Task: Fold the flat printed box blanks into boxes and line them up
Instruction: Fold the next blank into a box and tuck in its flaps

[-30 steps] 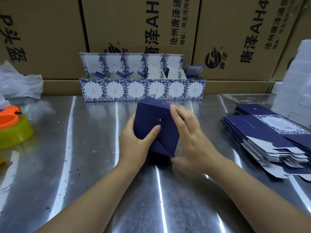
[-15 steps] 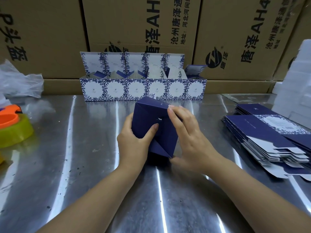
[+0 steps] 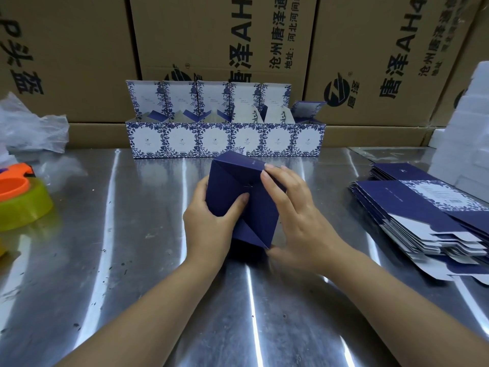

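Observation:
A dark blue box stands tilted on the steel table, its folded bottom flaps facing me. My left hand grips its left side, thumb pressed on the bottom flaps. My right hand holds the right side, fingers laid over the flap edge and thumb under the lower corner. A row of several folded blue-and-white floral boxes with lids up lines the back of the table. A stack of flat blanks lies at the right.
Big brown cartons wall off the back. An orange and yellow tape dispenser and a crumpled plastic bag sit at the left. White foam blocks rise at the far right.
The box has shifted slightly left and tilted a bit more upright between my hands. My right fingers slid up along the flap edge. My left thumb stays on the flaps.

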